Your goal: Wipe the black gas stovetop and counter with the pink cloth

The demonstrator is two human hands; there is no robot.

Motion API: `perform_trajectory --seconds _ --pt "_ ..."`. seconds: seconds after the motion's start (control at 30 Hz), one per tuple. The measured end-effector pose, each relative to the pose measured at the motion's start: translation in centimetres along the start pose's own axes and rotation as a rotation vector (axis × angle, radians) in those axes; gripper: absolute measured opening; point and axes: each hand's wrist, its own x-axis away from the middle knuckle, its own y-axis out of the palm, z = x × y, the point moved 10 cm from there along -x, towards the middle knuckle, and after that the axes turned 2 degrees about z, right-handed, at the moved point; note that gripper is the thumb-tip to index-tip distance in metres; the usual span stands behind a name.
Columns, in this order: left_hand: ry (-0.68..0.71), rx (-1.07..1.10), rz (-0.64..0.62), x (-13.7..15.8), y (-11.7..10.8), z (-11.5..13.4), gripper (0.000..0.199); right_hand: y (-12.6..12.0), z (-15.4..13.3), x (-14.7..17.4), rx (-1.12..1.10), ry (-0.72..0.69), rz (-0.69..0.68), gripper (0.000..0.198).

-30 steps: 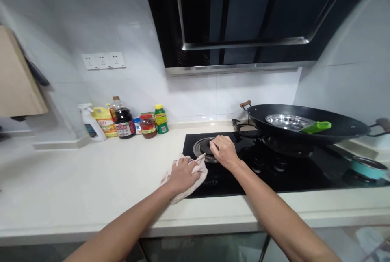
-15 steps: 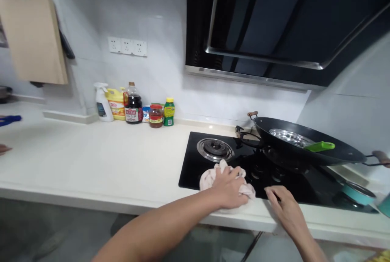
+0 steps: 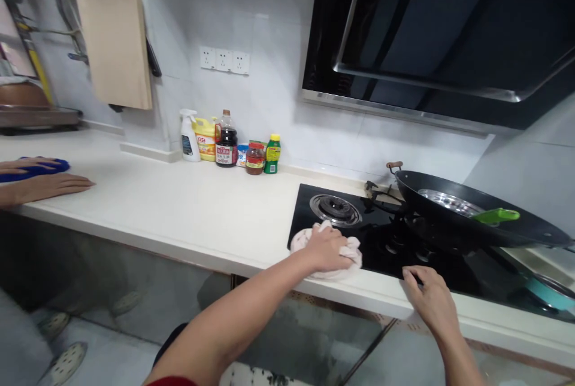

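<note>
My left hand (image 3: 330,249) presses down on a crumpled pale pink cloth (image 3: 302,241), its fingers bunched into the fabric. The cloth lies over the front left corner of the black glass gas stove (image 3: 371,248), overlapping the white countertop edge, just in front of the left burner (image 3: 335,209). Against the front edge of the stove rests my right hand (image 3: 430,297), its fingers loosely curled and nothing visible in them. To the right a large black wok (image 3: 530,224) stands on the stove, with a shiny metal piece (image 3: 449,200) and a green handle (image 3: 496,216) inside.
Another person's hands (image 3: 58,185) press a blue cloth (image 3: 56,165) on the countertop (image 3: 179,212) at far left. Along the wall stand a spray bottle (image 3: 189,137), a soy sauce bottle (image 3: 226,140) and several other containers. The range hood (image 3: 426,33) overhangs the stove; a turquoise pot (image 3: 550,293) sits right.
The view has swung left, bringing more of the other person's hands and blue cloth into sight. My left hand and the pink cloth have slid slightly left. My right hand stays by the stove's edge.
</note>
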Motion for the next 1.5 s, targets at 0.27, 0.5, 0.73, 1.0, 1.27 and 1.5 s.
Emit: perform_trajectory --seconds 0.27,0.5,0.73,1.0,1.27,1.5 --pt "-0.380 -0.136 0.145 13.7 -8.5 -15.9 0.035 0.6 0.1 0.2 0.017 -0.016 -0.004 0.042" --pt "-0.661 -0.363 0.382 26.6 -15.3 -26.2 0.039 0.6 0.2 0.8 0.027 -0.012 -0.009 0.043" --pt "-0.819 -0.535 0.705 32.3 -16.6 -28.0 0.047 0.9 1.1 0.9 0.025 -0.015 0.003 0.046" --pt "-0.765 -0.516 0.680 27.8 -10.3 -21.2 0.036 0.9 1.3 1.0 0.036 0.055 0.007 0.049" --pt "-0.662 -0.276 0.352 21.6 -1.6 -15.4 0.057 0.7 0.9 0.9 0.044 0.039 0.013 0.047" --pt "-0.281 -0.170 0.163 16.5 4.0 -6.4 0.079 0.5 1.1 1.0 0.010 0.057 0.007 0.048"
